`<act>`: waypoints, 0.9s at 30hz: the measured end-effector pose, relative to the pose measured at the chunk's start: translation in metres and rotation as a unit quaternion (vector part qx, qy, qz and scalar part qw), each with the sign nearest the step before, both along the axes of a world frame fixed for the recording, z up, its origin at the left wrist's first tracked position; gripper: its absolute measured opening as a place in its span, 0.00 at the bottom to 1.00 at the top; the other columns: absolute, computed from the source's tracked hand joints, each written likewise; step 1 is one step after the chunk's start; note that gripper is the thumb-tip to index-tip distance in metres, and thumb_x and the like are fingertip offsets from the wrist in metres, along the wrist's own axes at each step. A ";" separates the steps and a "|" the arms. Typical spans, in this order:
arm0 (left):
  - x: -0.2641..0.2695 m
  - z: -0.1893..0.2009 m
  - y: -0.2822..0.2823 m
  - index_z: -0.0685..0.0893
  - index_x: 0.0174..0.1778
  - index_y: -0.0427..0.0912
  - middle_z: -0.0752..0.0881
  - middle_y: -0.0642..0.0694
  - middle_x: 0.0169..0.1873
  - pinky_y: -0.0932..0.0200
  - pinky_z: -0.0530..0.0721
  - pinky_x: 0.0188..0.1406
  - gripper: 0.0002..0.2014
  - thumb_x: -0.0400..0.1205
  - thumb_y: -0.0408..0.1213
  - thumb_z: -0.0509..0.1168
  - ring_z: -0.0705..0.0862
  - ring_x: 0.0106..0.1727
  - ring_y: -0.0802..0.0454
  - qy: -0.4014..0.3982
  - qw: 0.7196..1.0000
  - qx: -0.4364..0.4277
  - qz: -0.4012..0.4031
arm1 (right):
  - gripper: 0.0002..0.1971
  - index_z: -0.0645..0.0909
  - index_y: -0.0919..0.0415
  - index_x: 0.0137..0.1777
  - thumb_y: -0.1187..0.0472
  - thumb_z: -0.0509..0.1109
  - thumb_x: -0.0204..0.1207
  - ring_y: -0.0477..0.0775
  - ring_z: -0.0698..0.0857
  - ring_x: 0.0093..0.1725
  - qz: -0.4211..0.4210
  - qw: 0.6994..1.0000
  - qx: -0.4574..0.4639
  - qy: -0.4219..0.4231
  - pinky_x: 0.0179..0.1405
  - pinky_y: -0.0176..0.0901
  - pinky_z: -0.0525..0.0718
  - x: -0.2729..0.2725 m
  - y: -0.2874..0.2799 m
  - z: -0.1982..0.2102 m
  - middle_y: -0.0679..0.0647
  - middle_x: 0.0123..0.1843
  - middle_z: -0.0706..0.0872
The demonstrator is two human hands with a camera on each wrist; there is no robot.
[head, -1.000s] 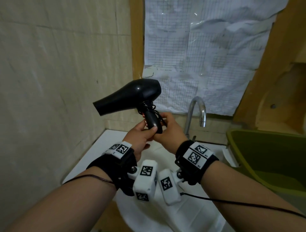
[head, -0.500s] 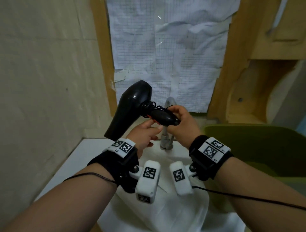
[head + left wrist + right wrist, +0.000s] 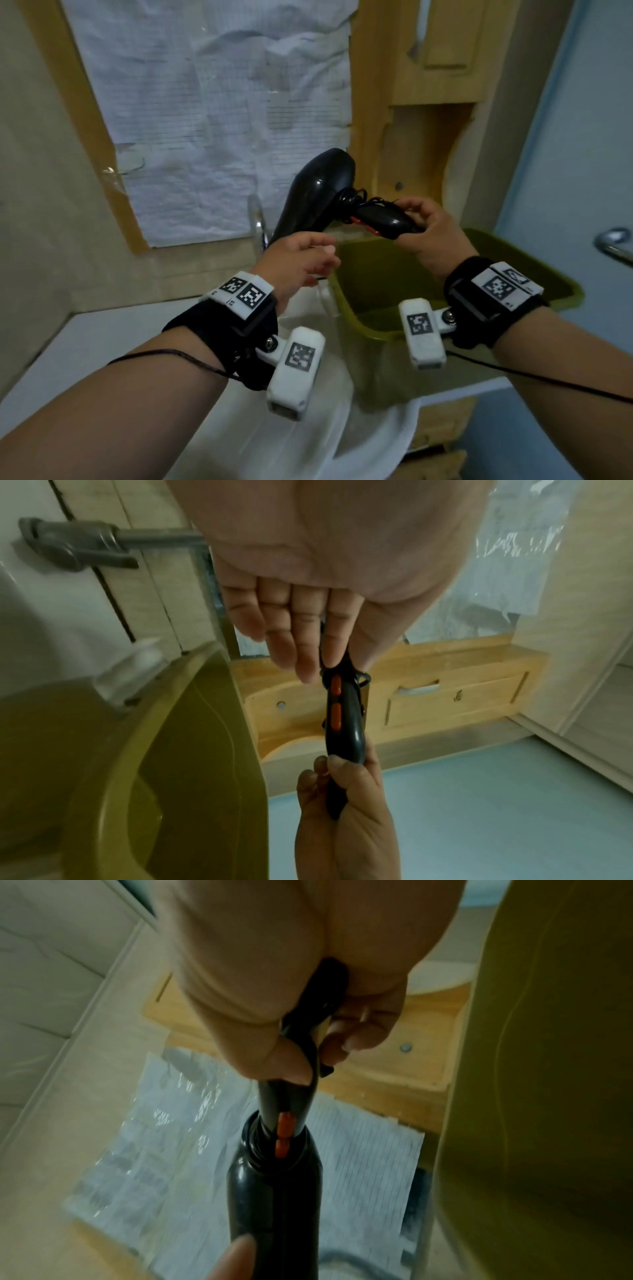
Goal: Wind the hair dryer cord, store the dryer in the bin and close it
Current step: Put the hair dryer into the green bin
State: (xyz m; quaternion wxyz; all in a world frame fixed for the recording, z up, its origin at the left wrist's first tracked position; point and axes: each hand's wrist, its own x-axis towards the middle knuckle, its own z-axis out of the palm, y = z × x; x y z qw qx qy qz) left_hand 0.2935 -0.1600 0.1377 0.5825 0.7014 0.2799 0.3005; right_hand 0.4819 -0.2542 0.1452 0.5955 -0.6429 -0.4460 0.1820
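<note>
The black hair dryer (image 3: 315, 195) hangs in the air over the near-left corner of the olive-green bin (image 3: 346, 308), nozzle pointing down and left. Its cord (image 3: 352, 198) is wound in loops round the top of the handle (image 3: 387, 221), which carries orange switches. My right hand (image 3: 423, 228) grips the end of the handle (image 3: 342, 723). My left hand (image 3: 303, 260) lies under the barrel with straight fingers (image 3: 301, 642); one fingertip (image 3: 236, 1259) touches the barrel (image 3: 274, 1191). The bin stands open, and no lid shows.
A chrome faucet (image 3: 257, 222) rises behind the dryer over a white basin (image 3: 239, 428). Paper under plastic film (image 3: 205, 120) covers the wall. Wooden cabinetry (image 3: 421, 137) stands behind the bin, and a metal door handle (image 3: 613, 241) is at the far right.
The dryer has swung right, from in front of the faucet to over the bin, its nozzle tipping down. My left hand has left the handle and now lies under the barrel.
</note>
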 end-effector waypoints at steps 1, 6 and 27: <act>0.007 0.000 -0.003 0.84 0.47 0.51 0.88 0.48 0.37 0.61 0.77 0.37 0.07 0.81 0.34 0.63 0.83 0.37 0.54 0.001 1.000 -0.004 -0.008 | 0.25 0.73 0.53 0.58 0.80 0.68 0.67 0.36 0.82 0.45 -0.015 1.000 -0.003 -0.001 0.36 0.22 0.82 0.011 -0.008 -0.001 0.44 0.49 0.83; 0.042 -0.005 -0.012 0.84 0.46 0.49 0.87 0.48 0.37 0.56 0.78 0.43 0.07 0.81 0.34 0.63 0.83 0.40 0.51 0.024 1.000 -0.005 -0.005 | 0.25 0.75 0.54 0.59 0.78 0.70 0.66 0.41 0.83 0.43 -0.079 0.996 -0.039 0.001 0.40 0.30 0.80 0.062 -0.035 -0.012 0.53 0.56 0.85; 0.089 -0.043 0.028 0.83 0.36 0.53 0.84 0.51 0.37 0.57 0.76 0.48 0.07 0.78 0.37 0.67 0.79 0.45 0.52 0.183 0.982 0.027 0.036 | 0.20 0.80 0.54 0.62 0.68 0.70 0.71 0.50 0.81 0.39 0.058 0.859 -0.461 -0.214 0.35 0.39 0.79 0.096 0.035 -0.027 0.52 0.50 0.84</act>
